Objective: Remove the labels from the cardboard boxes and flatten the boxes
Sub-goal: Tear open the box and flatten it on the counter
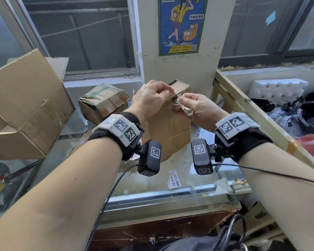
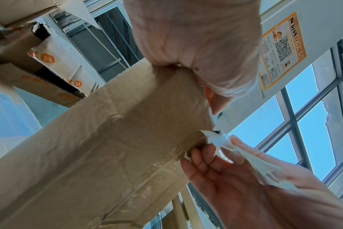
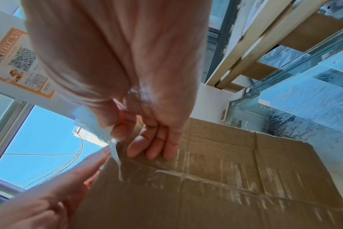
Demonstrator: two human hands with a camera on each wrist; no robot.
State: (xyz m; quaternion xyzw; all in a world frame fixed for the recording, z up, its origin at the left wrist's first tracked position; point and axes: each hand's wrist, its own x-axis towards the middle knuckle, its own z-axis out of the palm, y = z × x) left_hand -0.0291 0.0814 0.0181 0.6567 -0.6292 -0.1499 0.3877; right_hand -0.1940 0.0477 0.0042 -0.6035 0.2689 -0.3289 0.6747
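A tall brown cardboard box stands upright on the glass table, in front of the pillar. My left hand grips its top edge, fingers curled over the rim; in the left wrist view this hand clamps the box from above. My right hand pinches a crumpled strip of clear tape and label at the box's upper right corner. The strip is still stuck to the cardboard at its lower end, while the other fingers rest on the box face. Pale tape traces run across that face.
A large open carton lies at the left, a crushed taped box behind it. Peeled label scraps lie on the glass table. A wooden frame borders the right, with white foam beyond. A pillar with a poster stands behind.
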